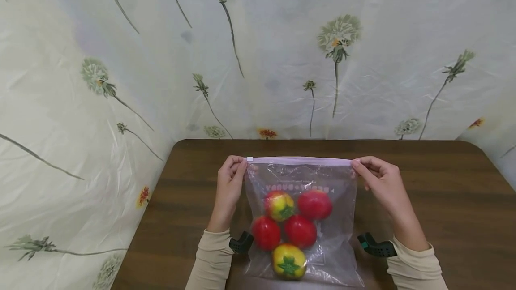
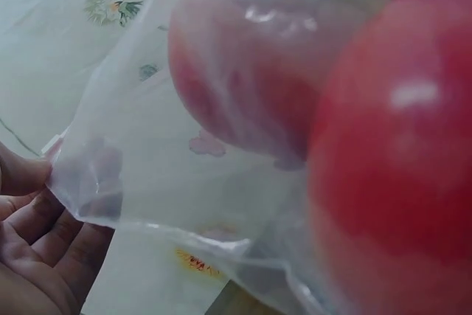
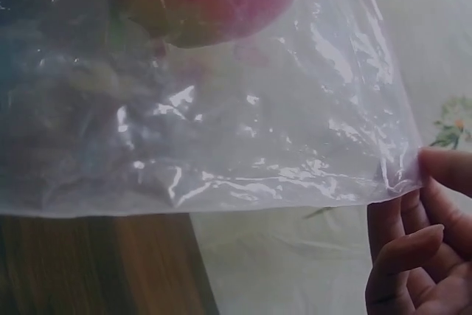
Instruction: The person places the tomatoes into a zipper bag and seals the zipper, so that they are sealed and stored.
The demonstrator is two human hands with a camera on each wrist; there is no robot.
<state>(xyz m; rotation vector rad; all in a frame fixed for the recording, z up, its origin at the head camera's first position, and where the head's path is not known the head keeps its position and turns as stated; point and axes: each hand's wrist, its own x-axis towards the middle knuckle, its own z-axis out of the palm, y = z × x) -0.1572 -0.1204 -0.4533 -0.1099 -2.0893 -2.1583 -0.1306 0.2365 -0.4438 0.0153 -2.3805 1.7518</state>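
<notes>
A clear zip bag [image 1: 338, 236] with a pale pink top strip hangs upright between both hands. Inside it are several round fruits: red ones such as the red fruit [image 1: 315, 205], and a yellow one [image 1: 289, 261] with a green star-shaped top at the bottom. My left hand [image 1: 231, 182] pinches the top left corner, beside the white slider [image 1: 250, 159]. The top right corner is pinched between thumb and fingers of my right hand [image 1: 383, 182]. In the left wrist view a red fruit [image 2: 398, 153] fills the right side; the right wrist view shows the bag's corner in the fingers.
Beneath lies a dark brown wooden table [image 1: 443, 191] with rounded far corners. A pale sheet printed with dandelions [image 1: 274, 57] hangs behind it and along the left side. Dark bands with camera mounts [image 1: 376, 246] sit at both wrists.
</notes>
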